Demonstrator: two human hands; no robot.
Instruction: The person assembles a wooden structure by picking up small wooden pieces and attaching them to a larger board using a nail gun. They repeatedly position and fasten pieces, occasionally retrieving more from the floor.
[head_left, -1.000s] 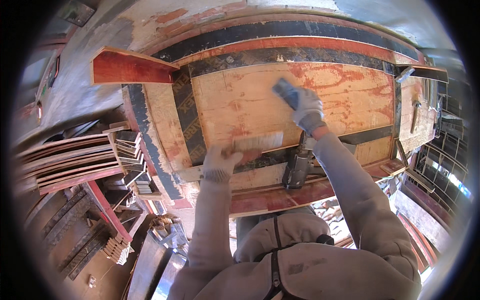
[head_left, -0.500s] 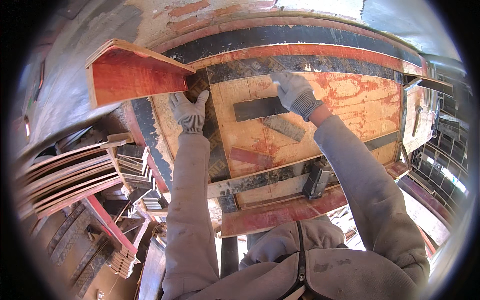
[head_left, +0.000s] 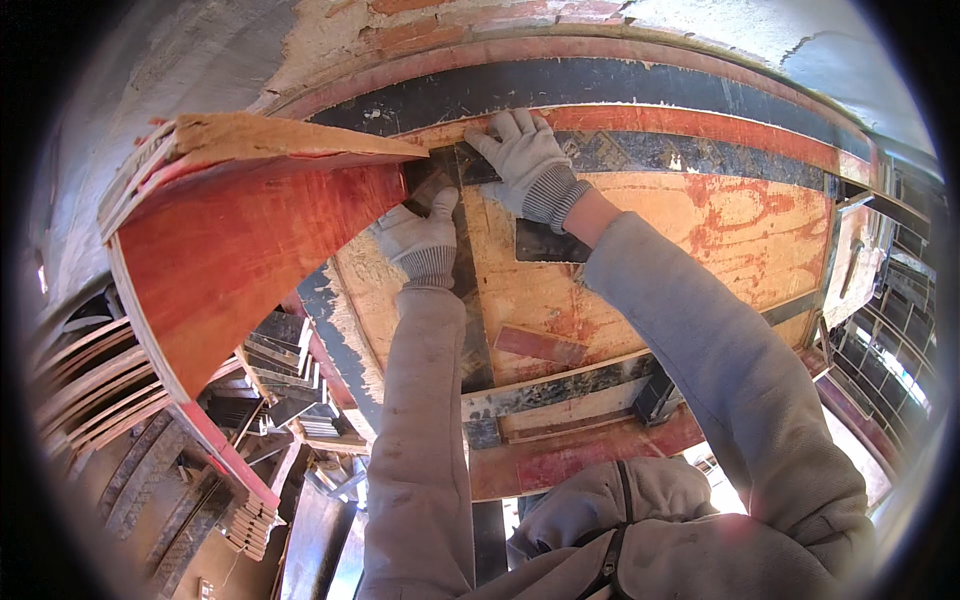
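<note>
On a wooden worktable with bare plywood (head_left: pixel 690 240) and black strips, my gloved left hand (head_left: pixel 418 240) is beside the inner end of a red-faced plywood piece (head_left: pixel 250 240). A small dark brown block (head_left: pixel 429 191) shows between its thumb and fingers; some fingers are hidden by the red piece. That piece stands up from the table, angled and large at the left. My gloved right hand (head_left: pixel 520 158) is open, its fingers spread over the table's far black and red border. Under my right wrist lies a black rectangular strip (head_left: pixel 545 243), partly covered. A reddish strip (head_left: pixel 540 345) lies nearer me.
A dark block-like fitting (head_left: pixel 655 395) sits at the table's near edge. Stacked curved plywood parts (head_left: pixel 110 385) and loose boards fill the lower left. A brick and plaster wall (head_left: pixel 450 25) runs behind the table. Metal grid frames (head_left: pixel 895 320) stand at the right.
The red plywood piece has tilted up and looks larger. My right hand has moved left and away from me, off the black strip. My left hand has closed by the piece's end.
</note>
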